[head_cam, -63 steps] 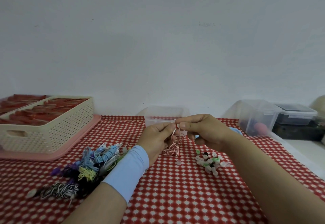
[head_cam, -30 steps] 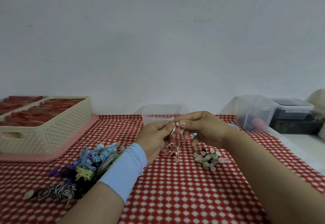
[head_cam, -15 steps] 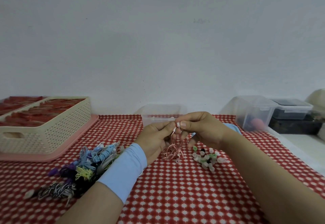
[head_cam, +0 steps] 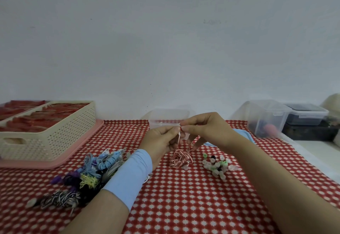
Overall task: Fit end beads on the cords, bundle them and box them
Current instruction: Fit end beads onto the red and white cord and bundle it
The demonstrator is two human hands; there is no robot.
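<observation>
Cord [head_cam: 181, 158] on red-checked tablecloth [head_cam: 184, 200], white wall [head_cam: 165, 50]

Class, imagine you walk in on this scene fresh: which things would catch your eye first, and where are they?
The left hand and right hand meet mid-table, pinching a pink-and-white cord whose coil trails onto the red checked cloth. A heap of coloured cords lies to their left; loose beads lie to their right.

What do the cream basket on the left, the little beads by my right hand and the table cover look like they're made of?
The basket looks like moulded plastic, matt cream: its wall is an even grid of small holes. The beads seem plastic, some frosted clear, some green or black; too small to be sure. The table cover looks like printed cloth or vinyl, matt.
</observation>
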